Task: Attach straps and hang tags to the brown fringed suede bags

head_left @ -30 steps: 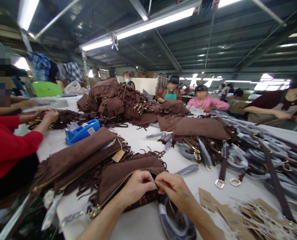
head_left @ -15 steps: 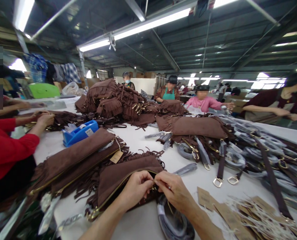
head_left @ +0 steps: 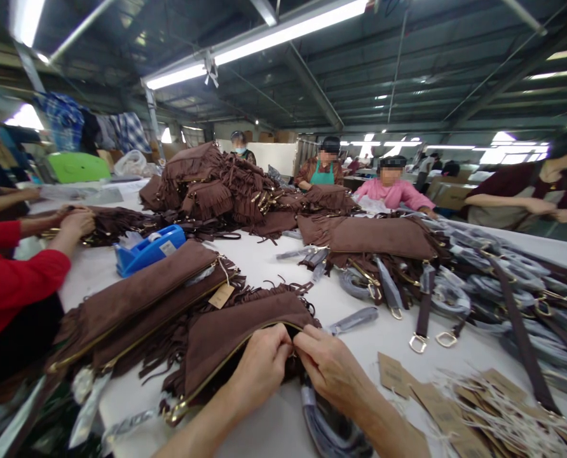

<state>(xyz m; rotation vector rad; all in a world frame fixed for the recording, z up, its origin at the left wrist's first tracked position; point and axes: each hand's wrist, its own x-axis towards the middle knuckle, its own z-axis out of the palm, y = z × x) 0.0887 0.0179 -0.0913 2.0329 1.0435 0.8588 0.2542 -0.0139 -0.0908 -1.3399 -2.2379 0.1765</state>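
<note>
A dark brown fringed bag (head_left: 245,324) lies in front of me with its gold zipper partly open. At the right end of that zipper, my left hand (head_left: 264,359) is closed in a pinch on the bag's edge. My right hand (head_left: 328,359) pinches the same corner, its fingertips almost meeting the left ones. A bit of gold metal shows below the fingers; the exact piece between them is hidden. Under my right wrist lies a coiled strap in clear plastic wrap (head_left: 331,426). Beside the bag on the left rest more fringed bags (head_left: 140,289), with a tan hang tag (head_left: 221,295).
A blue tape dispenser (head_left: 150,249) stands behind the left bags. Brown bags are heaped (head_left: 207,184) farther back. Wrapped straps with gold buckles (head_left: 455,299) cover the right side, near strung paper tags (head_left: 455,407). A co-worker's red sleeve (head_left: 21,273) is at left; other people work around the table.
My hands stay at the bag's zipper end, with slightly shifted fingers; less gold metal shows between them. The view has shifted slightly. The pink-sleeved person's arm has lowered toward the table.
</note>
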